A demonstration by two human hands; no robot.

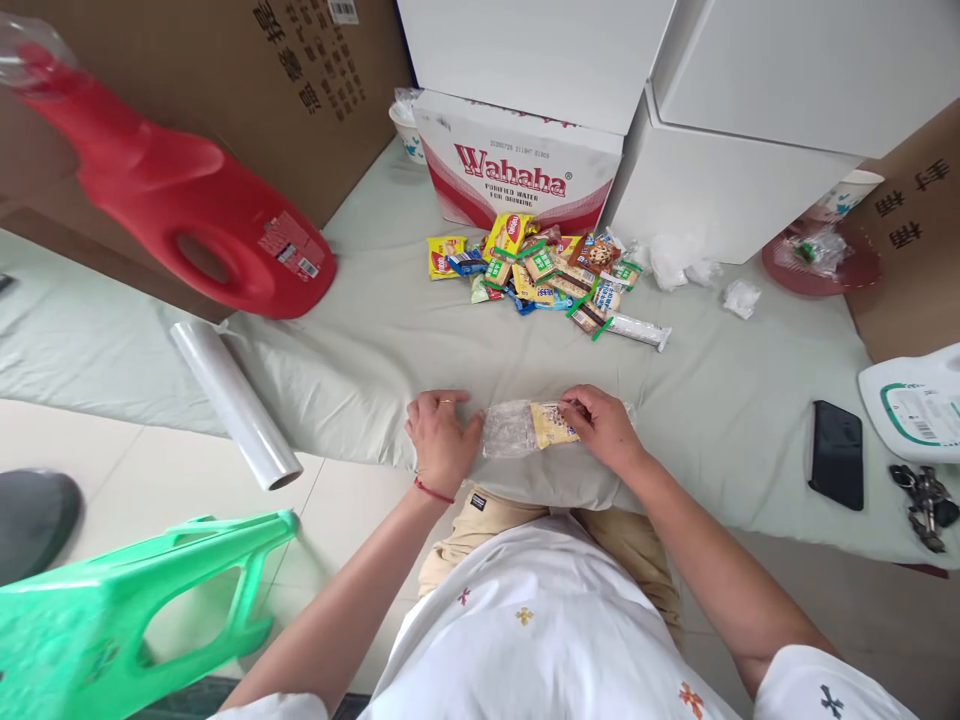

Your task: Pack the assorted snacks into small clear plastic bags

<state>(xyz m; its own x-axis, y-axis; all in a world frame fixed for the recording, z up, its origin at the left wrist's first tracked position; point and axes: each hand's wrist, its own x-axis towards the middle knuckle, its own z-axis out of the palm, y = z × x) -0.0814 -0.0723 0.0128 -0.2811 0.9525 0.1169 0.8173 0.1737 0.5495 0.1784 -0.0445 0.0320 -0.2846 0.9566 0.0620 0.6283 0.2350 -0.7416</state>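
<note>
My right hand [604,425] pinches the right end of a small yellow snack packet [551,424] with the thumb and fingers. The packet lies on a crumpled sheet of clear plastic film [507,430], spread on the cloth near the front edge. At the film's left edge rests my left hand [444,435], fingers slightly bent on the cloth and thumb apart, close to or touching the film. Nothing shows in its grasp. Further back is a heap of wrapped snacks [536,265] in yellow, green, blue and brown packaging.
A Wahaha carton [517,165] stands behind the heap. On the left are a red jug [202,210] and a roll of film [236,405]. Crumpled white wrap [671,262], a red dish [787,262], a phone [837,455] and keys [926,505] lie to the right.
</note>
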